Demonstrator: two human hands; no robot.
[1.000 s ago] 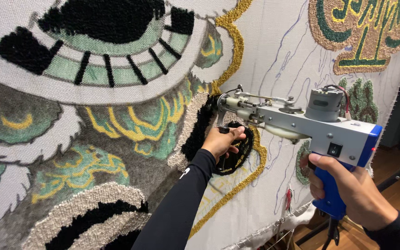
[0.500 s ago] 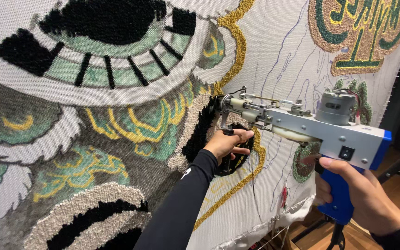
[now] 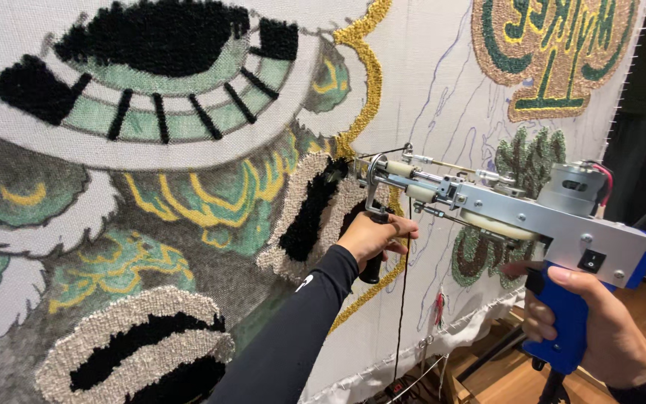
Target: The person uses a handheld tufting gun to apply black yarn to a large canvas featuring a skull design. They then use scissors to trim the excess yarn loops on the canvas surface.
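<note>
A silver and blue tufting gun (image 3: 517, 217) points its needle tip at a black patch (image 3: 312, 209) on the stretched tufting cloth (image 3: 443, 97). My left hand (image 3: 374, 238), in a black sleeve, is closed around the gun's black front handle. My right hand (image 3: 600, 329) grips the blue rear handle, index finger along the trigger. A thin black yarn (image 3: 401, 299) hangs down from the gun's front.
The cloth bears tufted areas in black, green, yellow, beige and grey, with a gold outline (image 3: 364, 75) curving down. A green and beige emblem (image 3: 555, 52) fills the upper right. Wooden floor (image 3: 502, 381) and dark stand legs lie below the cloth's lower edge.
The gun and both hands have shifted a little upward along the cloth; the needle tip now sits near the top of the black patch.
</note>
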